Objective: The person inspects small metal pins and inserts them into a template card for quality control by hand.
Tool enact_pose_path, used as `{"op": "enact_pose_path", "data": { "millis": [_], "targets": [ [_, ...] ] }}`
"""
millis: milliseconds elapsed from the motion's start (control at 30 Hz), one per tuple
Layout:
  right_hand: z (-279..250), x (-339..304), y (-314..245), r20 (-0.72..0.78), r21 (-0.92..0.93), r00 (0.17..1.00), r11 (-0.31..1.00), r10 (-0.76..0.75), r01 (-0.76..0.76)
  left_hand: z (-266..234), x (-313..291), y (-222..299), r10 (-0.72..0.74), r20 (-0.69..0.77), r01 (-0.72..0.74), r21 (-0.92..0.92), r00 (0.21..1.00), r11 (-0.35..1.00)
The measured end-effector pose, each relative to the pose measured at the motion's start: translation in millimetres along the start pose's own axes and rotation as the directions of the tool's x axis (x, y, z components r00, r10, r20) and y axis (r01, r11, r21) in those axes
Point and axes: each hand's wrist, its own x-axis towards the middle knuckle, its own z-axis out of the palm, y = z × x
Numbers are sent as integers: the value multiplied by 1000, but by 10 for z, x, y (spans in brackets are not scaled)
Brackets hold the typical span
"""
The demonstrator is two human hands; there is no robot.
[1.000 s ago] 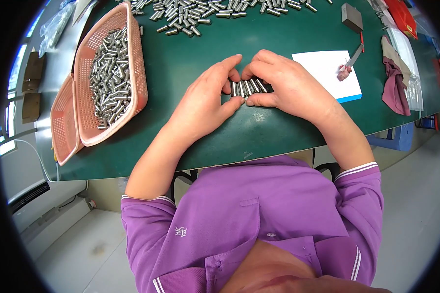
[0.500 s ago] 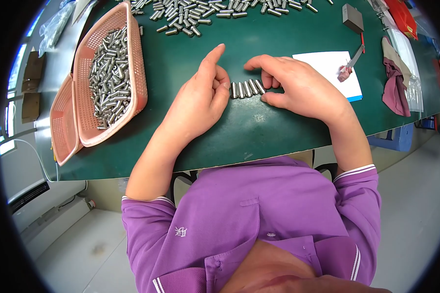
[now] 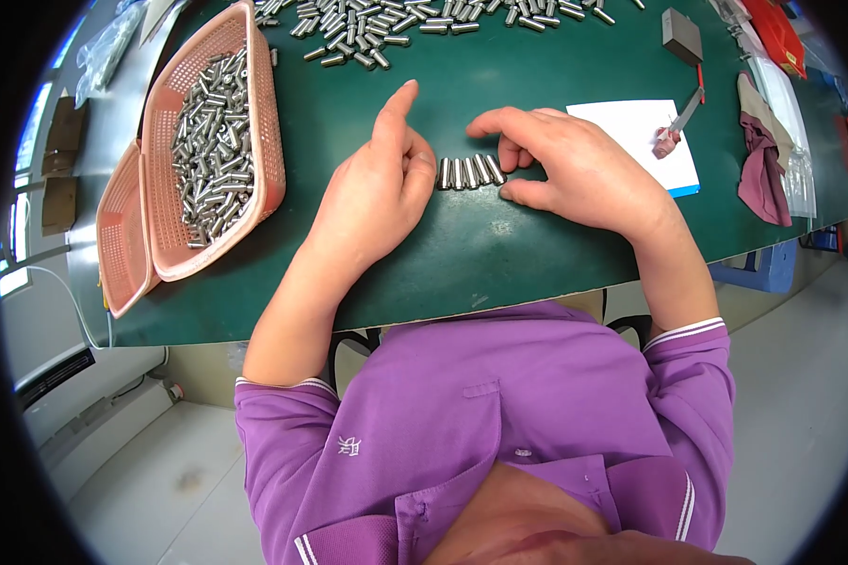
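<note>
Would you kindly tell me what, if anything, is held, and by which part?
Nothing appears held: the row of silver metal cylinders lies on the green tabletop between the left hand and right hand; contact is unclear.

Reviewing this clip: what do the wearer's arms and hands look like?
Each grip is a bare hand: left hand and right hand show no glove, ring or watch. The forearms are uncovered below the short purple left sleeve and right sleeve, both edged with white stripes.

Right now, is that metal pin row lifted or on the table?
Down: the pin row lies on the green table, left hand and right hand at its ends, neither closed around it.
</note>
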Motion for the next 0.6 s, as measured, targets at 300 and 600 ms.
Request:
{"op": "enact_pose_path", "data": {
  "millis": [300, 600],
  "targets": [
    [15, -2, -38, 48, 54, 999, 999, 0, -3, -24, 3, -16, -48, -27, 49, 62, 999, 997],
    [4, -1, -18, 19, 38, 1000, 999, 0, -1, -17, 6, 3, -43, -26, 44, 24, 999, 999]
  ]
}}
